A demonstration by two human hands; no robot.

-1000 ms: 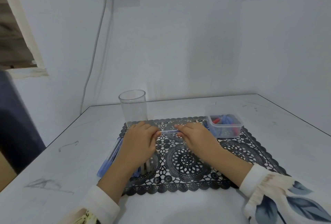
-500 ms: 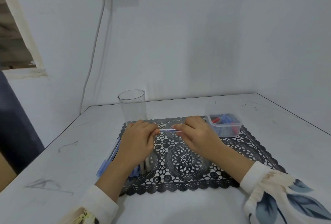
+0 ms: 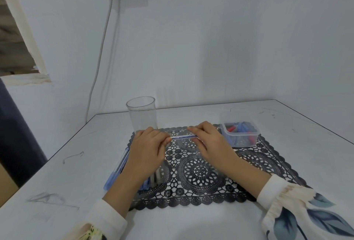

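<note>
A thin clear-and-blue pen (image 3: 183, 137) is held level above a black lace placemat (image 3: 203, 172). My left hand (image 3: 148, 148) pinches its left end, and my right hand (image 3: 209, 142) grips its right end with curled fingers. Only the pen's short middle stretch shows between the hands. Under my left forearm, several more blue and grey pens (image 3: 122, 166) lie in a pile on the mat's left edge. A clear empty tumbler (image 3: 142, 114) stands upright just behind my left hand.
A small clear plastic tub (image 3: 247, 141) with red and blue pen caps sits on the mat's far right corner. The white table (image 3: 287, 130) meets the wall behind; its left edge drops off. A cable (image 3: 99, 55) hangs from a wall socket.
Both hands keep the pen between them almost in place; the view has tilted slightly. The grip looks the same.
</note>
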